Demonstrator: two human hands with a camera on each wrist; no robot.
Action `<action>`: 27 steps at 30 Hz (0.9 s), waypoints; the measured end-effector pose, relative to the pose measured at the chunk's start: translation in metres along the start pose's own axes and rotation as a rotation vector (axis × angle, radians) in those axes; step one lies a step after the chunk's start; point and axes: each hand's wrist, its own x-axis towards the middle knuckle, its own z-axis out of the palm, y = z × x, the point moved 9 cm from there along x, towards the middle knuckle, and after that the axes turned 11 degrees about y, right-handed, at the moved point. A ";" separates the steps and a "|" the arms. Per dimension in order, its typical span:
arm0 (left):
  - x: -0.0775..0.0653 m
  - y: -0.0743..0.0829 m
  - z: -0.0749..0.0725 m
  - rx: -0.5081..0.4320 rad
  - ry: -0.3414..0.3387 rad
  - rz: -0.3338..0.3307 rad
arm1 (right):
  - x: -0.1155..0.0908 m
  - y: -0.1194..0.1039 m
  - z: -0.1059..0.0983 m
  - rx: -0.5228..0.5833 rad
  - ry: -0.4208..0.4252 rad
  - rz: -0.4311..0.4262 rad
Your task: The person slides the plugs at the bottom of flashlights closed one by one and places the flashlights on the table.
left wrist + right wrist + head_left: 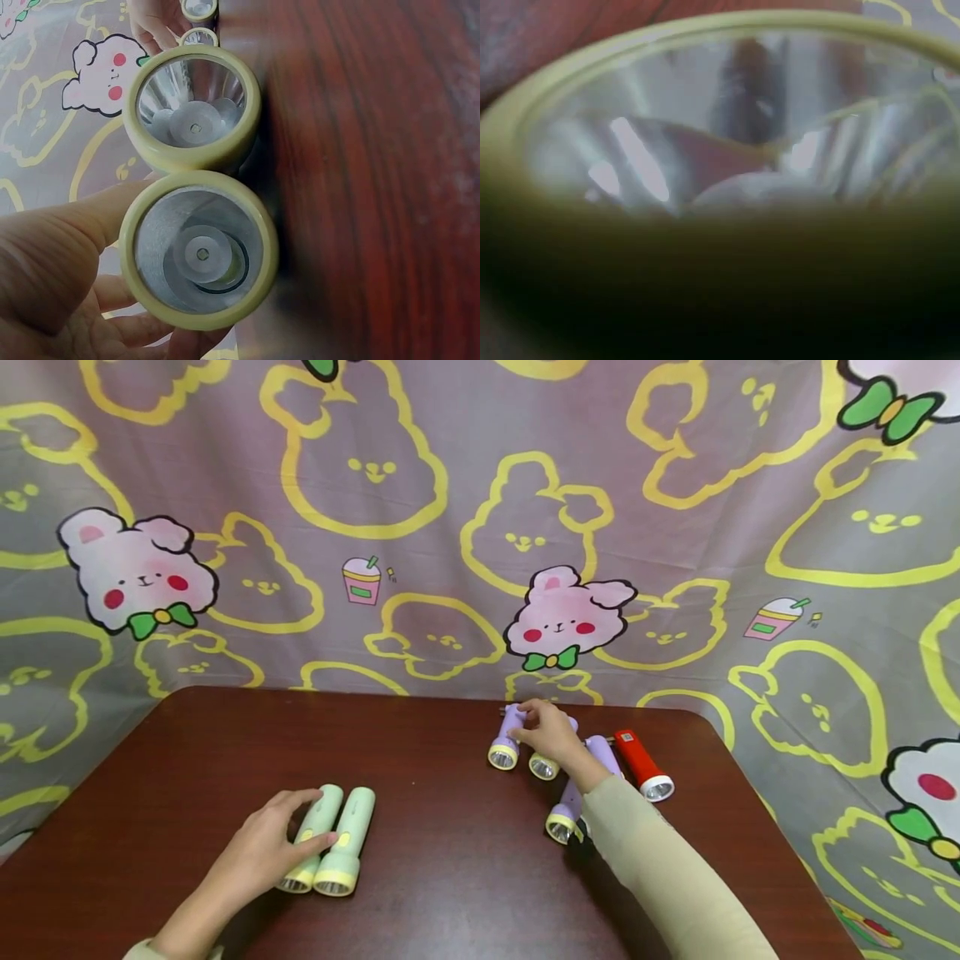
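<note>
Two light green flashlights (356, 827) with yellow rims lie side by side at the table's left. My left hand (258, 839) grips the left one (199, 322) from above, its thumb reaching across to the other's yellow switch. At the back, my right hand (551, 733) holds the leftmost purple flashlight (510, 727) between thumb and fingers. A second purple flashlight (543, 767) lies partly hidden under that hand. Another purple flashlight (602, 756) lies behind the right forearm. A yellow-rimmed lens (772, 127) fills the right wrist view; which flashlight it belongs to, I cannot tell.
A red flashlight (637, 760) with a white rim lies at the right of the dark wooden table (450, 868). Near the right sleeve is a small dark object (579, 843), partly hidden. A patterned curtain (450, 527) hangs behind the table.
</note>
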 end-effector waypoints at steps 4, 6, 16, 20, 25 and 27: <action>0.001 0.002 -0.001 -0.006 0.019 0.019 | 0.003 0.004 0.001 -0.011 0.004 0.022; 0.001 0.003 -0.002 -0.006 0.030 0.025 | 0.004 0.004 0.002 -0.014 0.003 0.026; 0.000 0.002 -0.002 -0.007 0.018 0.015 | 0.001 -0.006 0.007 -0.029 -0.087 -0.042; 0.000 0.001 -0.002 -0.003 0.018 0.014 | -0.003 -0.016 0.012 -0.004 -0.165 -0.123; -0.001 0.001 -0.002 -0.001 0.026 0.020 | -0.004 -0.018 0.017 0.041 -0.184 -0.121; -0.001 0.001 -0.002 -0.001 0.021 0.015 | -0.003 -0.016 0.018 0.034 -0.150 -0.096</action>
